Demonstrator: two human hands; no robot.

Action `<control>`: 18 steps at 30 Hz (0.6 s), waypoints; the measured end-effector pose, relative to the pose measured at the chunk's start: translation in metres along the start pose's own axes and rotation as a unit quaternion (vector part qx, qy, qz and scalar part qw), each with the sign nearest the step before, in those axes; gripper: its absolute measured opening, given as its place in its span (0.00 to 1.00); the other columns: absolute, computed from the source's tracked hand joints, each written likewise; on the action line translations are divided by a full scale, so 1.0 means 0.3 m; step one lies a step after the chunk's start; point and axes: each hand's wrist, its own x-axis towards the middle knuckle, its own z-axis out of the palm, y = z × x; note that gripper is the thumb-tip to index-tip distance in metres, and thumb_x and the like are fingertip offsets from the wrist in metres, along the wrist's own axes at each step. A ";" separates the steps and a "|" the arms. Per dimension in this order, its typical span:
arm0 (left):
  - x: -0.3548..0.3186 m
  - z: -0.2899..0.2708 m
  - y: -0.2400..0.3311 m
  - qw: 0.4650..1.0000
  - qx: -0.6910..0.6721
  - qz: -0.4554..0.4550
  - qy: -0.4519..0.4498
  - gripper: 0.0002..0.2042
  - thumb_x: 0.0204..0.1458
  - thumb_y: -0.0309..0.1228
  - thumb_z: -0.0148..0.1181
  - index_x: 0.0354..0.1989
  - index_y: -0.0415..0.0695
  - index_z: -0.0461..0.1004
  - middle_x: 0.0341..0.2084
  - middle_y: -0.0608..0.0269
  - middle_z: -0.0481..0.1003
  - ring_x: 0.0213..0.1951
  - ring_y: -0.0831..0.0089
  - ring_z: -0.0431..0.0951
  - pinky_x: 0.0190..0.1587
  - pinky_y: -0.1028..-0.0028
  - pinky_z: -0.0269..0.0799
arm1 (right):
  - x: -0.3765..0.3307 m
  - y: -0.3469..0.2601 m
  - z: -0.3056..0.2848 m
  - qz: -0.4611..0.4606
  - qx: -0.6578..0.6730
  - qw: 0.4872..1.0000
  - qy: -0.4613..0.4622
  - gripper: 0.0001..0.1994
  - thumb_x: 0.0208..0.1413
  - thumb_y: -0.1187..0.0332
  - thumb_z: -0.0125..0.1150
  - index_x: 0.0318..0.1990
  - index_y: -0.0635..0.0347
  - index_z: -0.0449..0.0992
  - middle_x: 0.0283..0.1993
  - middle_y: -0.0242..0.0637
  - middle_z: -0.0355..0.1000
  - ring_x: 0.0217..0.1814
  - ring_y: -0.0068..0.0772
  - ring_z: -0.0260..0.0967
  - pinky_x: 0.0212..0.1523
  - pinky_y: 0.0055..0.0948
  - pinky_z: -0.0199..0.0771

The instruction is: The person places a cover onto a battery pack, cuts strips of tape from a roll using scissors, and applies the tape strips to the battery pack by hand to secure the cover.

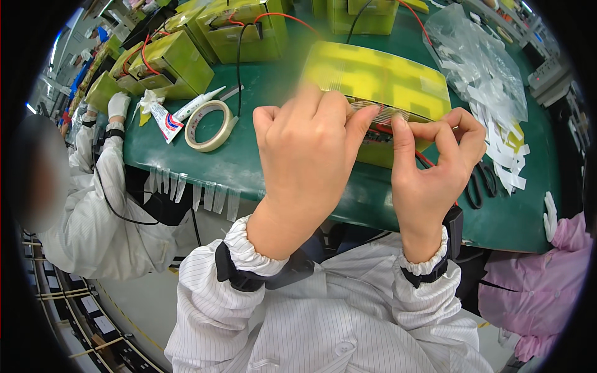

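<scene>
A yellow-wrapped block like a battery pack (pixel 407 81) lies on the green table before me. Along its near upper edge runs a clear, finely striped strip of tape (pixel 398 112). My left hand (pixel 305 155) is closed over the left part of that edge, its thumb and curled fingers pressed on the strip. My right hand (pixel 433 177) pinches at the strip from the right, thumb tip close to the left thumb. Below the thumbs, the pack's near face shows red wires and a dark part, partly hidden by my hands.
A tape roll (pixel 211 126) and white tube (pixel 166 118) lie left. Tape strips (pixel 214 198) hang off the near edge. Black scissors (pixel 477 186), white strips (pixel 497 146) and a plastic bag (pixel 476 56) are right. More packs (pixel 171 62) stand behind. Co-workers sit either side.
</scene>
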 end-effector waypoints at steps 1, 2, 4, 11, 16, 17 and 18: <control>0.000 0.001 0.000 1.000 0.005 0.002 -0.003 0.13 0.40 0.38 0.62 0.15 0.45 0.66 0.14 0.67 0.65 0.17 0.69 0.66 0.27 0.70 0.53 | 0.000 0.000 -0.001 0.000 0.001 1.000 -0.001 0.07 0.35 0.72 0.66 0.19 0.58 0.72 0.36 0.37 0.57 0.40 0.37 0.51 0.39 0.30 0.53; 0.000 0.003 0.000 1.000 0.006 0.002 -0.002 0.13 0.40 0.38 0.62 0.15 0.45 0.66 0.14 0.67 0.65 0.17 0.69 0.66 0.27 0.70 0.53 | 0.000 0.001 -0.001 -0.001 0.002 1.000 0.000 0.07 0.35 0.72 0.66 0.19 0.58 0.72 0.36 0.37 0.57 0.40 0.37 0.51 0.39 0.30 0.53; -0.001 0.005 -0.002 1.000 0.020 0.011 0.004 0.14 0.42 0.39 0.61 0.15 0.45 0.66 0.13 0.66 0.66 0.14 0.69 0.65 0.27 0.70 0.53 | 0.000 0.001 0.000 0.000 0.004 1.000 0.001 0.07 0.35 0.72 0.66 0.19 0.58 0.72 0.36 0.37 0.57 0.40 0.37 0.51 0.38 0.30 0.53; 0.001 -0.002 0.014 0.998 0.055 -0.004 -0.018 0.16 0.44 0.41 0.59 0.14 0.46 0.64 0.09 0.66 0.65 0.12 0.69 0.63 0.26 0.71 0.53 | -0.002 0.003 0.000 -0.003 0.007 1.000 0.004 0.07 0.35 0.73 0.66 0.19 0.58 0.71 0.36 0.37 0.57 0.39 0.37 0.51 0.38 0.30 0.53; -0.006 0.003 0.010 0.998 0.065 -0.010 -0.019 0.18 0.46 0.43 0.57 0.13 0.46 0.63 0.06 0.63 0.66 0.08 0.67 0.62 0.23 0.71 0.53 | -0.002 -0.001 0.001 -0.003 0.012 1.000 0.006 0.07 0.35 0.74 0.66 0.18 0.58 0.71 0.36 0.37 0.57 0.39 0.37 0.51 0.38 0.31 0.53; -0.006 0.005 0.010 0.998 0.065 -0.010 -0.019 0.18 0.46 0.43 0.57 0.13 0.46 0.63 0.06 0.63 0.66 0.08 0.67 0.62 0.23 0.71 0.53 | -0.003 0.000 0.002 -0.003 0.013 1.000 0.007 0.07 0.35 0.74 0.66 0.18 0.58 0.71 0.36 0.37 0.57 0.39 0.37 0.51 0.38 0.31 0.53; -0.007 0.006 0.009 0.998 0.065 -0.006 -0.013 0.18 0.46 0.43 0.57 0.13 0.46 0.63 0.06 0.63 0.66 0.08 0.67 0.62 0.23 0.71 0.53 | -0.003 0.002 0.003 -0.007 0.013 1.000 0.009 0.07 0.35 0.74 0.66 0.18 0.58 0.71 0.36 0.37 0.57 0.39 0.37 0.51 0.38 0.30 0.53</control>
